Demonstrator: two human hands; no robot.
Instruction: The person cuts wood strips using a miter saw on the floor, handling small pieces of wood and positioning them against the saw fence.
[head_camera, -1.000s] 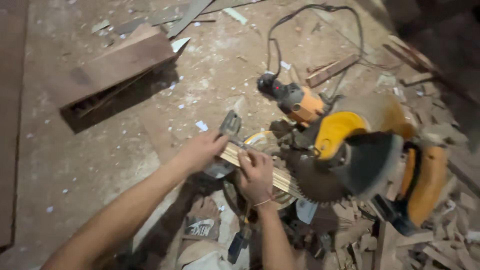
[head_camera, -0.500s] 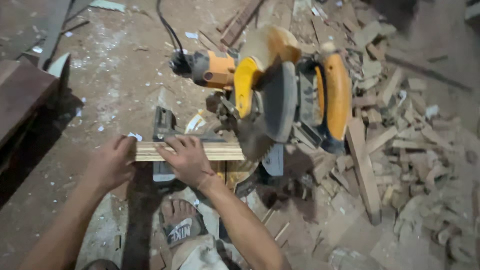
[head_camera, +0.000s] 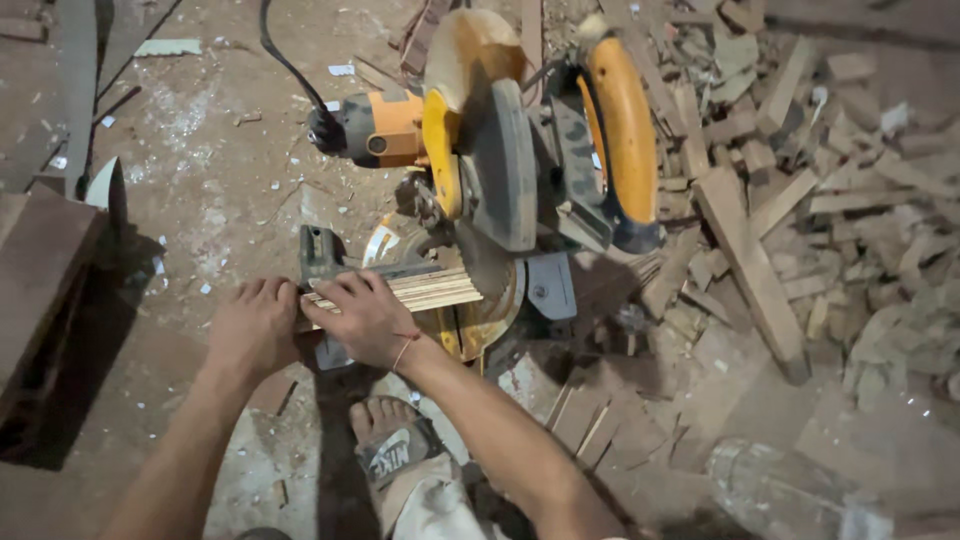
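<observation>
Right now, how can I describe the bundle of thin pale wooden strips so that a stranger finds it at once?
Start at the big yellow and grey mitre saw on the dusty floor. On its base lies the bundle of thin pale wooden strips, pressed down by the left hand and right hand. Unlike the scattered brown offcuts, it is neatly stacked.

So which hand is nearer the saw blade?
Right. The right hand presses on the wood strips close beside the blade; the left hand holds their far end, farther from it.
</observation>
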